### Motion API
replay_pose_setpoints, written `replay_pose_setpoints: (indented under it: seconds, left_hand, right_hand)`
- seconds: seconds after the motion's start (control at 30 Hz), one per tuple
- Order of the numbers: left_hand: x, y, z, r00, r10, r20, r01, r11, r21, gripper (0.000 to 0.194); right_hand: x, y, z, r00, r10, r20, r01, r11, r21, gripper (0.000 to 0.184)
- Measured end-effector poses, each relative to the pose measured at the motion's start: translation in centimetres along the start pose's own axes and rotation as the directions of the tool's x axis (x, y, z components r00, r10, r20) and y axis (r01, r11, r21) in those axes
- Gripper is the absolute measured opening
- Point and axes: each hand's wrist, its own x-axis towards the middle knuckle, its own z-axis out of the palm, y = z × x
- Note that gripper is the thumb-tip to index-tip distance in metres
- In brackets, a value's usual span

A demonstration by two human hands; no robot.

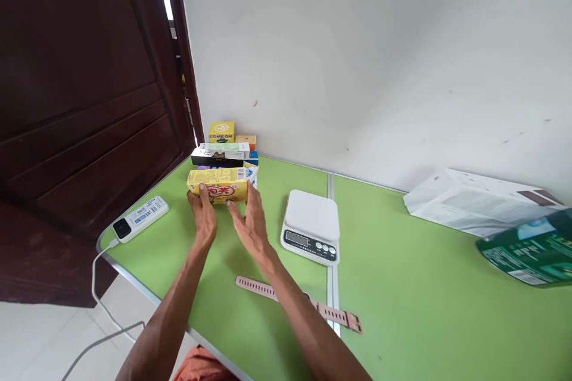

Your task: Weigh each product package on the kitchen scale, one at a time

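Between my two hands is a yellow snack box (217, 177) with red and white lettering on its front. My left hand (204, 212) grips its left end, thumb on the front face. My right hand (251, 220) holds the right end, its thumb near the lower front edge. Just behind stand other small packages: a black-and-white box (217, 158), a yellow "COME ON" box (221, 131) and an orange box (246, 141). The yellow snack box partly hides the packages behind it. Whether it touches the table I cannot tell.
On the green folding table (393, 297) lie a white kitchen scale (311, 223) and a pink-strapped watch (257, 287), partly under my right forearm. A white power strip (142, 219) with cable is at left. A white package (473, 199) and green packet (531, 253) are at right.
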Motion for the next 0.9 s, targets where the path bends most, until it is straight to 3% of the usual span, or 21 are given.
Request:
replay_pose_setpoints:
  seconds: [0.07, 0.13, 0.33, 0.43, 0.53, 0.77, 0.9]
  left_hand:
    - [-2.2, 0.8, 0.5, 0.987, 0.128, 0.095, -0.121, 0.99, -0.069, 0.072]
    - [-4.4, 1.6, 1.6, 0.949, 0.24, 0.206, -0.216, 0.967, -0.134, 0.079]
    - [-8.6, 2.6, 6.7, 0.762, 0.415, 0.497, -0.332, 0.909, -0.251, 0.093]
    - [-9.3, 1.9, 8.7, 0.668, 0.428, 0.608, -0.341, 0.903, -0.261, 0.098]
    - [-9.5, 0.9, 9.9, 0.615, 0.402, 0.678, -0.345, 0.911, -0.227, 0.104]
    - [-8.9, -1.6, 11.0, 0.616, 0.399, 0.679, -0.354, 0.911, -0.214, 0.105]
    - [-8.2, -3.4, 11.2, 0.704, 0.27, 0.657, -0.158, 0.961, -0.226, 0.105]
  right_hand:
    - [-0.3, -1.2, -2.9, 0.998, -0.016, -0.056, 0.015, 1.0, -0.018, 0.084]
    - [-0.7, -1.7, -6.4, 0.99, -0.045, -0.132, 0.035, 0.997, -0.071, 0.08]
    - [-2.9, -0.3, -16.6, 0.935, 0.033, -0.354, -0.1, 0.98, -0.173, 0.062]
    - [-3.9, 1.2, -19.6, 0.906, 0.081, -0.416, -0.17, 0.968, -0.182, 0.061]
    - [-4.3, 2.7, -21.1, 0.894, 0.14, -0.426, -0.224, 0.962, -0.155, 0.065]
    - [-4.6, 5.1, -21.0, 0.878, 0.174, -0.446, -0.236, 0.968, -0.085, 0.07]
    - [-5.5, 6.9, -20.4, 0.834, 0.198, -0.515, -0.254, 0.966, -0.04, 0.075]
